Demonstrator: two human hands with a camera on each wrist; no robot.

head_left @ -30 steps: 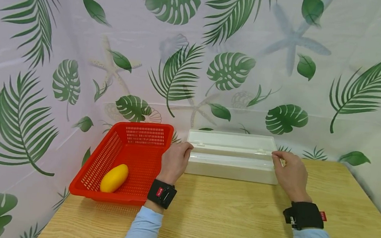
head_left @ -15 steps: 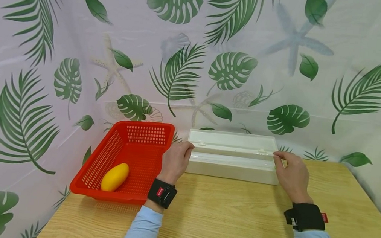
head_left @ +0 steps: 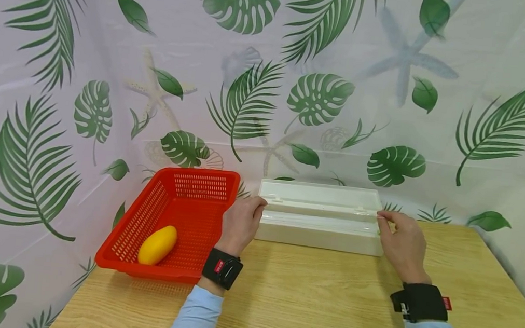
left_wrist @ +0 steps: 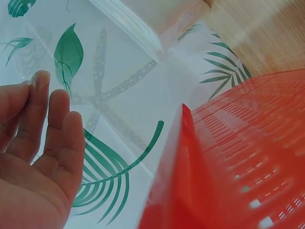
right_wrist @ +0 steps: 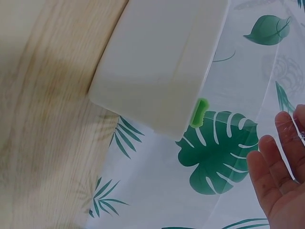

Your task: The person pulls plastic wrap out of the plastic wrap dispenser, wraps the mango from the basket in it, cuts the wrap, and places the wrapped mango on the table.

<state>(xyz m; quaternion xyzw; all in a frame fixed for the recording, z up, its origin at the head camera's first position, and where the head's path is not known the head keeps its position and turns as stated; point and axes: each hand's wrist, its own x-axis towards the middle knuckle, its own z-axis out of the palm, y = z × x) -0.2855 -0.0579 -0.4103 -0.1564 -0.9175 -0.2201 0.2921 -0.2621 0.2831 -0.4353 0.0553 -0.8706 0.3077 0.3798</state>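
A long white box [head_left: 317, 239], apparently a cling film dispenser, lies across the back of the table with its lid [head_left: 321, 194] raised. Clear plastic wrap [head_left: 318, 221] shows as a shiny sheet along its front, between the hands. At the box's left end, my left hand [head_left: 241, 223] pinches the wrap's edge between thumb and forefinger. The right hand [head_left: 402, 246] pinches the opposite edge at the right end. Other fingers are loosely bent in the left wrist view. A small green piece [right_wrist: 200, 113] sticks out of the box's side in the right wrist view.
A red plastic basket [head_left: 201, 226] stands left of the left hand, its rim close to the wrist. Inside it lies a yellow mango-like fruit [head_left: 158, 245]. The wooden table [head_left: 316, 304] meets a leaf-printed curtain [head_left: 338, 45] behind the box.
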